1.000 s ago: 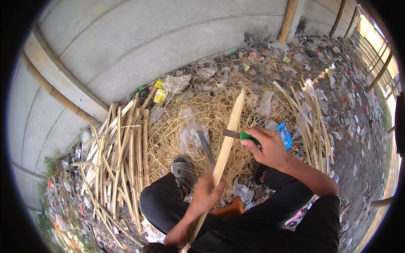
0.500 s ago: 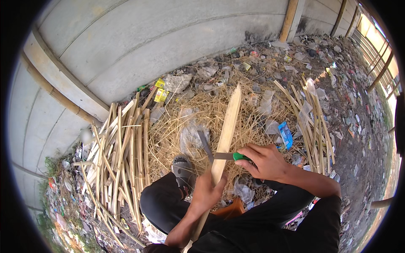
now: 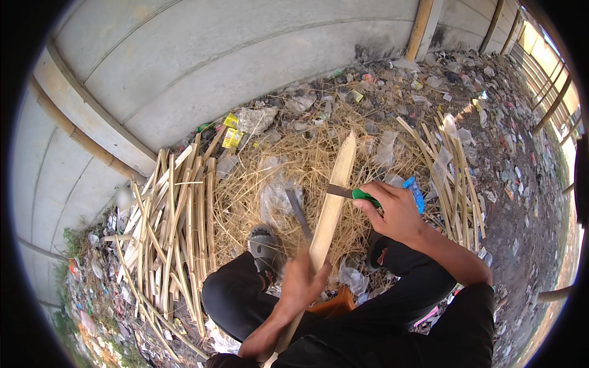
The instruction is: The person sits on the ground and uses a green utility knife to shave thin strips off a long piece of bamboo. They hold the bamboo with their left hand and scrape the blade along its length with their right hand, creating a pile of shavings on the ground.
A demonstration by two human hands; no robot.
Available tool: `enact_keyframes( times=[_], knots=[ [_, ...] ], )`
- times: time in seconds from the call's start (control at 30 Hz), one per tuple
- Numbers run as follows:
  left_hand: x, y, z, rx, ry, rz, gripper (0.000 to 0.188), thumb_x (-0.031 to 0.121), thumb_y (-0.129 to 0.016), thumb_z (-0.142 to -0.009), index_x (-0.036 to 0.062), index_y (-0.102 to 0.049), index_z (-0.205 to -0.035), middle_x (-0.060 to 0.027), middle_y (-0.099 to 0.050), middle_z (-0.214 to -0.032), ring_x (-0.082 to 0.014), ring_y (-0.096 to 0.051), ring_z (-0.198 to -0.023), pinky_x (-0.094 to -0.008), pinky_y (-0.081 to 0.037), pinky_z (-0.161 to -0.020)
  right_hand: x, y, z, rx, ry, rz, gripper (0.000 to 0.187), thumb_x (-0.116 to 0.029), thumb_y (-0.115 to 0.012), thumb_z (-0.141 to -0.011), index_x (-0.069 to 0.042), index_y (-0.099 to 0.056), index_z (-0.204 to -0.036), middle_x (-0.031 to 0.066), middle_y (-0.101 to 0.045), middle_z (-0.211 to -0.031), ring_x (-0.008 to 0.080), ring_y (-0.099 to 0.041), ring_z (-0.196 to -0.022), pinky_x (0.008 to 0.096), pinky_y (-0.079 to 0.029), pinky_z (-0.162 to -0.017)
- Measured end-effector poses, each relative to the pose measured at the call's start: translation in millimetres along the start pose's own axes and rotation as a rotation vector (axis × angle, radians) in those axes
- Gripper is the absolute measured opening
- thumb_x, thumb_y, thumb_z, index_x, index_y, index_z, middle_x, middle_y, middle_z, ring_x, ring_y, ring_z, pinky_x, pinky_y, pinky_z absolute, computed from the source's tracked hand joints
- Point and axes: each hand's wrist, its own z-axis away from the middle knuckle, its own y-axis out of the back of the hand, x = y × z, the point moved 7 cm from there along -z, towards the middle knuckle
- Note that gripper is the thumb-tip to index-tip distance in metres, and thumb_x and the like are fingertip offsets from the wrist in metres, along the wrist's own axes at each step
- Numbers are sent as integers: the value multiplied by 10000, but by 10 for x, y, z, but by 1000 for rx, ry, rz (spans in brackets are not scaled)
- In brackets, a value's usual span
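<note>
A long, pale bamboo slat (image 3: 328,224) slants up and away from my lap, its far end pointed. My left hand (image 3: 302,279) is closed round its lower part. In my right hand (image 3: 396,211) is a knife (image 3: 339,191), gripped by its green handle. Its dark blade lies across the slat's upper part. Just left of the slat, a grey flat metal bar (image 3: 297,208) leans upward between my feet; its lower end is hidden behind the slat and my left hand.
Split bamboo strips (image 3: 178,227) are heaped on the left. Another bundle of strips (image 3: 451,178) lies at the right. Straw-like shavings (image 3: 245,184) and plastic litter cover the ground ahead. A grey panel wall (image 3: 245,55) rises behind. An orange object (image 3: 336,303) sits between my legs.
My right hand has moved the knife farther up the slat, away from me. The slat's far end has shifted slightly right and down. My left hand keeps its hold.
</note>
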Motion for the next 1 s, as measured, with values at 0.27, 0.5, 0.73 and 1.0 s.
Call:
enact_keyframes(
  times=[0.27, 0.5, 0.73, 1.0],
  knots=[
    [53, -111, 47, -72, -29, -31, 395, 221, -744, -1010, -74, -660, -1259, -245, -724, -765, -347, -762, -675, -445, -561, -641, 784, 521, -152, 223, -297, 72, 283, -279, -690, -1096, -8, -723, -1171, 197, -761, -975, 336, -704, -711, 423, -530, -663],
    [200, -84, -45, -89, 7, -70, 551, 392, -774, -1018, -66, -615, -1280, -319, -717, -758, -518, -743, -739, -559, -586, -648, 592, 117, 18, 3, -558, -706, 440, -454, -635, -1120, -23, -710, -1170, -18, -596, -765, 77, -499, -651, 311, -415, -591],
    [345, -208, 131, -162, 6, -291, 594, 391, -810, -997, -83, -585, -1275, -256, -749, -811, -444, -785, -759, -479, -605, -665, 498, -110, 33, -153, -653, -933, 329, -398, -662, -1121, -98, -657, -987, -98, -357, -582, 44, -262, -484, 310, -192, -489],
    [454, 408, 721, -31, -194, -69, 548, 311, -854, -973, -38, -567, -1285, -155, -738, -1054, -255, -737, -937, -388, -593, -848, 489, 265, -25, 62, -609, -1027, 333, -362, -714, -1081, -129, -607, -869, -109, -366, -587, 37, -253, -487, 313, -180, -487]
  ],
)
